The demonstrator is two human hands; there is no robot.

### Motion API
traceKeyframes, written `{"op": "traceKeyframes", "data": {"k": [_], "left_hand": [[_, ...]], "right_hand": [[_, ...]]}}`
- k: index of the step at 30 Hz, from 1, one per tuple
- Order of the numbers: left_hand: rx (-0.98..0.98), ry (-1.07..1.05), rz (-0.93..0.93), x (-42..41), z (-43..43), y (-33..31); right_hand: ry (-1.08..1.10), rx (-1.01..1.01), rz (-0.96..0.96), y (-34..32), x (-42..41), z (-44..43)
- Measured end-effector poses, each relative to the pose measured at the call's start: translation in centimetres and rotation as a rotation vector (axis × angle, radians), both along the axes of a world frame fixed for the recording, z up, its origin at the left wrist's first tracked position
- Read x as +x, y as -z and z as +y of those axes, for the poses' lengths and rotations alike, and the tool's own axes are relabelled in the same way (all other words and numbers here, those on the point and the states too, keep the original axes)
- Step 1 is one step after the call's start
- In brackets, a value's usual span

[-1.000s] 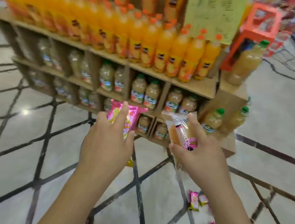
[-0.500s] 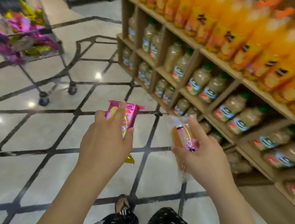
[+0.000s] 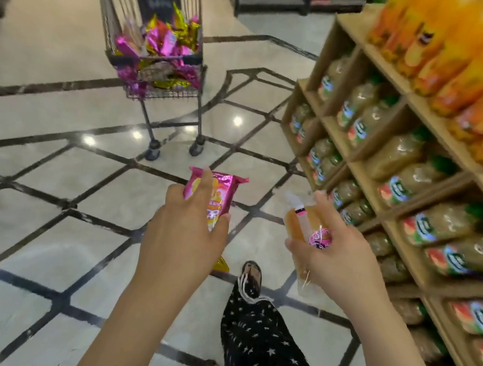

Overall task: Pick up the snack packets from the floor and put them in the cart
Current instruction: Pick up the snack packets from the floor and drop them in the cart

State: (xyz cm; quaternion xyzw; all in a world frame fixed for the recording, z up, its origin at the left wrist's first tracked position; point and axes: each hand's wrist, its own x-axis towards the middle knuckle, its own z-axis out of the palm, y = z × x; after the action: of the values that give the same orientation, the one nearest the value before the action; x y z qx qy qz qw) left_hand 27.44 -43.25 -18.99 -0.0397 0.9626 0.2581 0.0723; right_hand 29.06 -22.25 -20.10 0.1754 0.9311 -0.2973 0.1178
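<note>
**Two packets in the hands, the cart ahead**

The left hand (image 3: 185,230) grips a pink packet (image 3: 214,193) with the fingers curled over its front and the thumb at its side. The upper end of the packet stands out above the fingers, and a gold corner shows below the palm. The right hand (image 3: 336,249) grips a clear packet (image 3: 303,226) with something orange-brown inside; the thumb and fingers pinch its lower half, and its top points up and to the left. Both packets are held in front of the body, off the floor, one in each hand. I think this lets the person carry two at once.

The cart (image 3: 116,11) stands well apart, ahead and a little to the left. Its wire basket already holds a heap of snack packets (image 3: 165,42), pink and gold. In my judgement the step in hand is the carrying, and the dropping in is not yet done.

The floor (image 3: 41,223) is pale polished stone with dark lines in a diamond pattern, and it reflects the ceiling lamps. A leg in dark starred trousers (image 3: 256,330) steps forward between the arms. On the right is a wooden shelf (image 3: 381,171), with orange bottles (image 3: 464,56) on top and green-capped bottles (image 3: 412,157) in the compartments below.
</note>
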Motion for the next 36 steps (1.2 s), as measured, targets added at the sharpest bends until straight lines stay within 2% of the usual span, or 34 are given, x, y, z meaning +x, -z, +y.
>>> {"op": "traceKeyframes", "data": {"k": [11, 14, 20, 30, 36], "left_hand": [[0.04, -0.253, 0.019, -20.4, 2.3, -0.9], [0.047, -0.316, 0.014, -24.1, 0.9, -0.5], [-0.008, -0.426, -0.011, -32.2, -5.7, 0.7], [-0.023, -0.386, -0.024, -49.5, -19.6, 2.4], [-0.012, -0.379, -0.024, -58.0, -25.5, 2.7]], "right_hand": [[-0.243, 0.025, 0.002, -1.0, -25.3, 1.3], [-0.27, -0.051, 0.018, -0.8, -31.0, -0.6], [-0.343, -0.101, -0.035, 0.7, -40.7, -7.2], [-0.328, -0.125, -0.062, 1.9, -57.2, -21.8], [-0.331, -0.134, -0.112, 2.1, -63.7, -26.5]]}}
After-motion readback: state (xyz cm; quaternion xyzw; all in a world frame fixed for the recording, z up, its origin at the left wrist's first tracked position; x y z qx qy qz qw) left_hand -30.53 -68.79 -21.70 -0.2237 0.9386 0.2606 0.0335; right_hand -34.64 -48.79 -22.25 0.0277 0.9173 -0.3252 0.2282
